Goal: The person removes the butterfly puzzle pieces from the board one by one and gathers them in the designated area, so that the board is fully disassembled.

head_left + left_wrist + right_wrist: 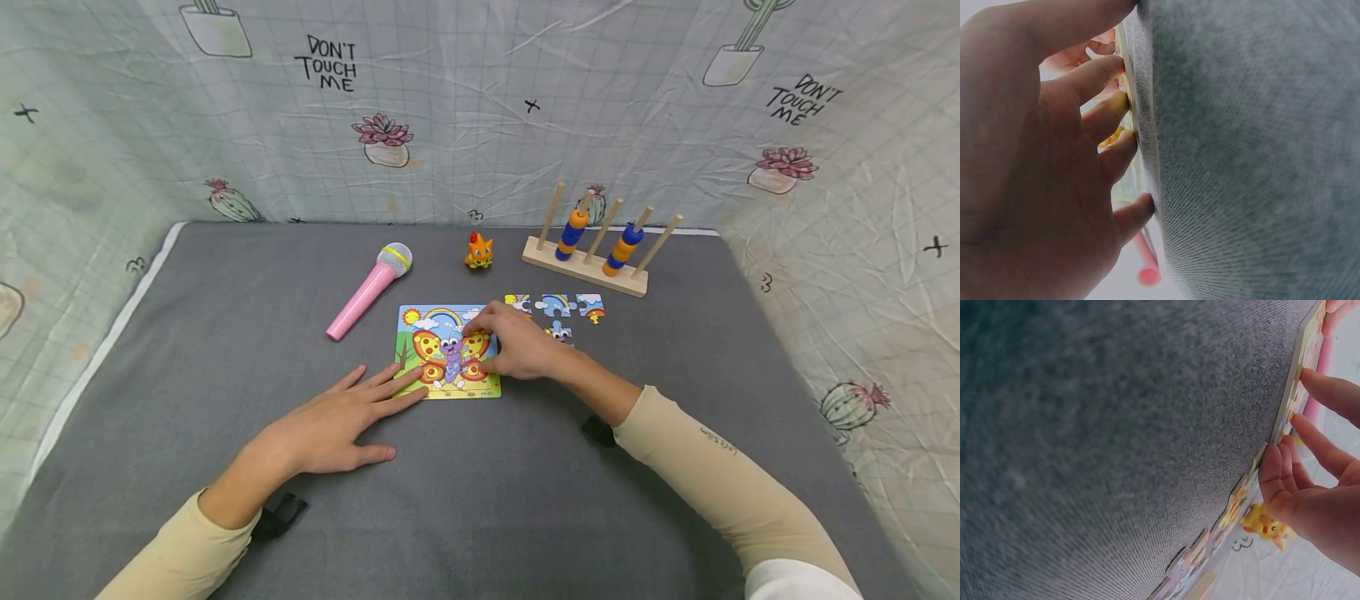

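Observation:
A butterfly jigsaw puzzle (452, 364) in a flat rectangular board lies on the grey cloth. My left hand (330, 429) rests its spread, straight fingers on the board's lower left part, with the thumb on the cloth. Over the board's right side, my right hand (521, 342) touches the picture with thumb and index finger set apart. In the right wrist view, the right hand (1316, 481) shows no piece between those two fingertips; its other fingers bend near the board's edge. Loose puzzle pieces (556, 305) lie just beyond and beside the right hand, one partly hidden by it.
A pink toy microphone (363, 300) lies left of the puzzle's far corner. Behind the board stands a small orange and yellow toy figure (478, 251). A wooden peg stand (585, 268) with blue and orange rings is at the back right, near a patterned cloth wall (465, 75).

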A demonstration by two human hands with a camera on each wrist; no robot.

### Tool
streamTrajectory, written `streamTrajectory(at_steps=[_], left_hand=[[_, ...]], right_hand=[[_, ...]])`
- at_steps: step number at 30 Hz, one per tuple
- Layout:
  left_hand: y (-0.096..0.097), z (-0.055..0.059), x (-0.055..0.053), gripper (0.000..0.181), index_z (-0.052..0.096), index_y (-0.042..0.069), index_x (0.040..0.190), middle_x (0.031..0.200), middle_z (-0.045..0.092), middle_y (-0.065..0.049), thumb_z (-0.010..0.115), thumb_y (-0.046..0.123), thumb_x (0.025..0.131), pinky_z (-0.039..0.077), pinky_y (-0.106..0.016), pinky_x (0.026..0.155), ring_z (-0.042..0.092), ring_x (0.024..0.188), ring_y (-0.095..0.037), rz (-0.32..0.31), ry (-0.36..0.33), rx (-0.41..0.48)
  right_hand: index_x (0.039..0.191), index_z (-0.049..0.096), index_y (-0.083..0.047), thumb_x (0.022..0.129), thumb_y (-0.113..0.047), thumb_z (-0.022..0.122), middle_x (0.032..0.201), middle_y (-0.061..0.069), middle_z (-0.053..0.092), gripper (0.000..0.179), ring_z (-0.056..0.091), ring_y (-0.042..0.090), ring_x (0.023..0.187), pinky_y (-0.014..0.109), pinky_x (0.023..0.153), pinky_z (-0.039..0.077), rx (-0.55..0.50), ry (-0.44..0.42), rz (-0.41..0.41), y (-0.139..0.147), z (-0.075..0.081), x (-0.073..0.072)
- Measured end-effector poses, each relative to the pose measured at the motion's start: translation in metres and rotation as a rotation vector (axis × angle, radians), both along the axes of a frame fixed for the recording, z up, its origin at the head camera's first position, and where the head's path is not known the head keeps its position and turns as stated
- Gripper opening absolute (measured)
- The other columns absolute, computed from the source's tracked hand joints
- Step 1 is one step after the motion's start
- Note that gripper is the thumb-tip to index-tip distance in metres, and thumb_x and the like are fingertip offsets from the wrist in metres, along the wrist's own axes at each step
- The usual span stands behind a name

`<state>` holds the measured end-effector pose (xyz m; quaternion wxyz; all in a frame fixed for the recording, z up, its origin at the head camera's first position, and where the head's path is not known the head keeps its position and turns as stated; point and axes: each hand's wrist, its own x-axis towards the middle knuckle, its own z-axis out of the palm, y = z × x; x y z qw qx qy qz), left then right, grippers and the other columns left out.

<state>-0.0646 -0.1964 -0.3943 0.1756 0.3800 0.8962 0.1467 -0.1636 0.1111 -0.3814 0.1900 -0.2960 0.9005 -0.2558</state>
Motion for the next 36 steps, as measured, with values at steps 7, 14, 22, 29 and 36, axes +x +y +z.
streamTrajectory(at_steps=[7, 14, 22, 29, 36], left_hand=[[0.0000, 0.0010, 0.0004, 0.084, 0.032, 0.028, 0.165, 0.175, 0.017, 0.008, 0.074, 0.045, 0.094, 0.016, -0.066, 0.127, 0.016, 0.163, -0.029, 0.001, 0.000, 0.007], [0.0002, 0.0013, 0.0006, 0.083, 0.033, 0.028, 0.165, 0.175, 0.017, 0.008, 0.074, 0.045, 0.094, 0.015, -0.066, 0.127, 0.016, 0.163, -0.029, 0.006, -0.004, 0.011], [0.0009, 0.0012, 0.0003, 0.083, 0.032, 0.028, 0.165, 0.175, 0.018, 0.007, 0.074, 0.043, 0.094, 0.015, -0.066, 0.127, 0.016, 0.163, -0.029, 0.010, -0.011, 0.012], [0.0008, 0.0007, 0.0003, 0.082, 0.032, 0.028, 0.165, 0.175, 0.019, 0.006, 0.073, 0.042, 0.096, 0.017, -0.067, 0.126, 0.017, 0.162, -0.030, 0.000, 0.007, 0.015], [0.0010, 0.0015, 0.0013, 0.082, 0.034, 0.026, 0.165, 0.175, 0.020, 0.005, 0.074, 0.041, 0.095, 0.018, -0.067, 0.126, 0.019, 0.162, -0.031, -0.001, 0.011, 0.022]], right_hand=[[0.133, 0.069, -0.010, 0.087, -0.018, 0.084, 0.132, 0.011, 0.060, 0.049, 0.055, 0.027, 0.120, 0.046, 0.106, 0.047, -0.008, 0.004, -0.003, 0.0000, 0.0005, 0.0005], [0.133, 0.069, -0.009, 0.086, -0.015, 0.085, 0.127, 0.009, 0.065, 0.050, 0.056, 0.026, 0.120, 0.047, 0.107, 0.047, -0.010, 0.016, -0.008, -0.0014, 0.0022, 0.0029], [0.133, 0.069, -0.009, 0.085, -0.016, 0.086, 0.126, 0.008, 0.064, 0.051, 0.055, 0.024, 0.119, 0.046, 0.107, 0.047, 0.017, 0.018, -0.037, -0.0049, 0.0032, 0.0050], [0.132, 0.069, -0.008, 0.084, -0.016, 0.087, 0.124, 0.008, 0.065, 0.051, 0.057, 0.024, 0.116, 0.044, 0.103, 0.048, 0.013, 0.026, -0.038, -0.0052, 0.0025, 0.0046], [0.130, 0.071, -0.010, 0.083, -0.017, 0.089, 0.121, 0.008, 0.065, 0.051, 0.057, 0.024, 0.110, 0.042, 0.096, 0.049, 0.005, 0.049, -0.053, -0.0060, 0.0016, 0.0052]])
